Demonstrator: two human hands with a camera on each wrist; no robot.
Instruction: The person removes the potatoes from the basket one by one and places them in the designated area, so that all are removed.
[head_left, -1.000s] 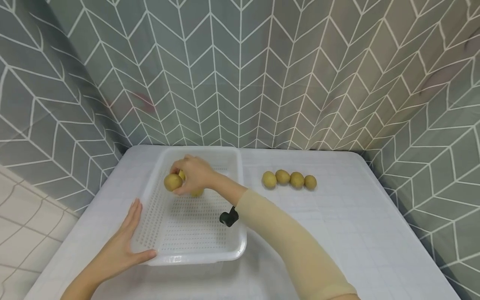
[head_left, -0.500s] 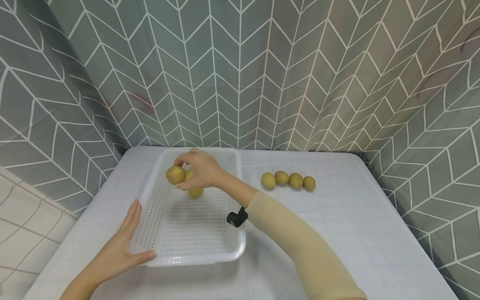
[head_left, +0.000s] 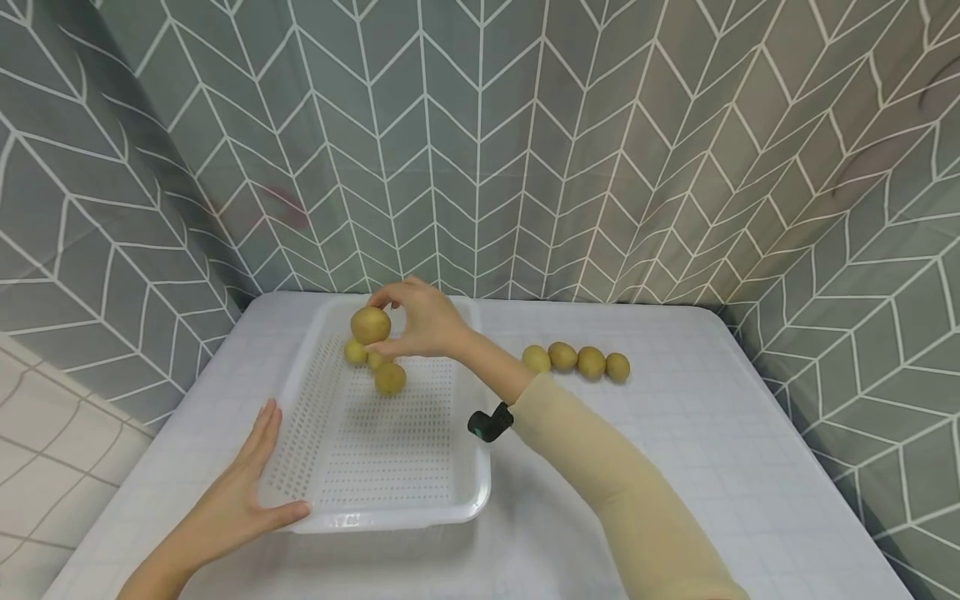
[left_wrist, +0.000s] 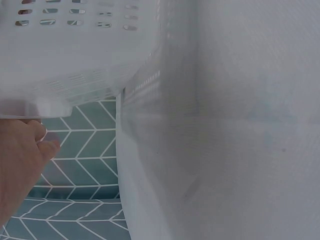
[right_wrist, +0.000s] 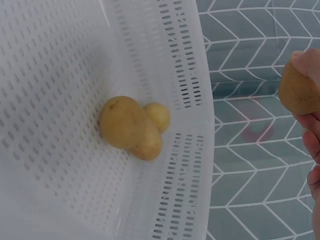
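My right hand (head_left: 426,321) pinches a potato (head_left: 371,325) between thumb and fingers, above the far part of a white perforated basket (head_left: 480,492). In the right wrist view that potato (right_wrist: 298,91) shows at the right edge. Three more potatoes (right_wrist: 122,122) lie together on the basket's floor; in the head view they sit just below the held one, the middle one partly covered. At the basket's near left corner my left hand (head_left: 238,492) rests against the rim, fingers straight along the side and thumb at the front edge. The left wrist view shows part of a hand (left_wrist: 20,160) beneath the rim.
A row of several potatoes (head_left: 591,362) lies on the white-covered table (head_left: 675,467) right of the basket. Grey curtains (head_left: 480,150) with white chevron lines stand behind and at both sides. A small black device (head_left: 491,422) is on the right wrist.
My right hand has risen and moved away and slightly right with the potato, uncovering those in the basket. The left hand and basket stay almost in place.
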